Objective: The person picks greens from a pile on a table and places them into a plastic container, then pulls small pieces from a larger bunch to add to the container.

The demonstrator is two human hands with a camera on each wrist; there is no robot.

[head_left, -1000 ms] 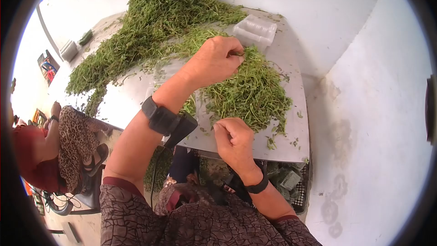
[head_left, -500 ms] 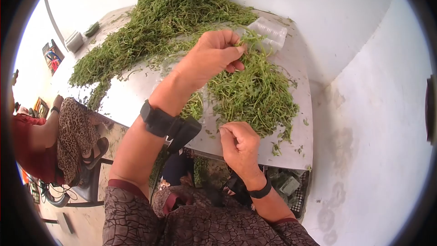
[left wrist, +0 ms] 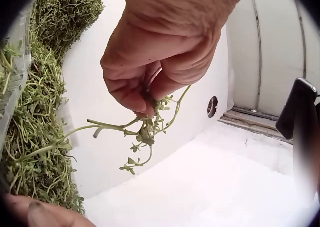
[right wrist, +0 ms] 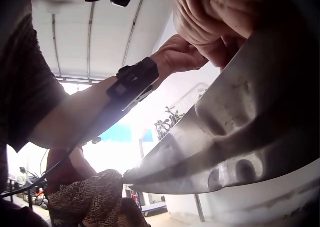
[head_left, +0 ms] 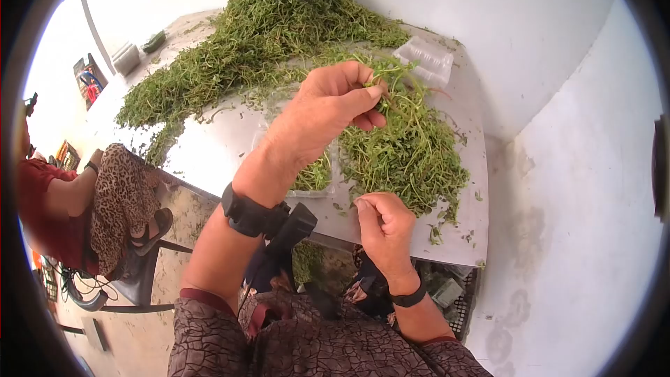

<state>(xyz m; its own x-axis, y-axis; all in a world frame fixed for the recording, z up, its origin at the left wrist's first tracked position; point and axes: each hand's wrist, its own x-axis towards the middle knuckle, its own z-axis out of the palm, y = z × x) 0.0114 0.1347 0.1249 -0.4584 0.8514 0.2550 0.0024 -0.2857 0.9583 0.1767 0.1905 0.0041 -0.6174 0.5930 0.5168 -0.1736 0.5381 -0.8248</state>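
My left hand is raised over the near pile of leafy greens, pinching a sprig between thumb and fingertips. In the left wrist view, the sprig's thin stems and small leaves hang below the fingers, one long stem reaching left. My right hand is by the table's front edge, beside the pile's near side, with fingers curled and thumb against the index finger. Nothing shows in it. Under my left forearm, a clear plastic tray with greens is partly hidden.
A large heap of greens covers the back of the metal table. Clear plastic containers stand at the back right, close to the white wall. A seated person is at the left. Below the table is a black crate.
My left hand has turned so its thumb shows, and holds a sprig up from the pile. My right hand stays curled near the table edge. The view has shifted slightly.
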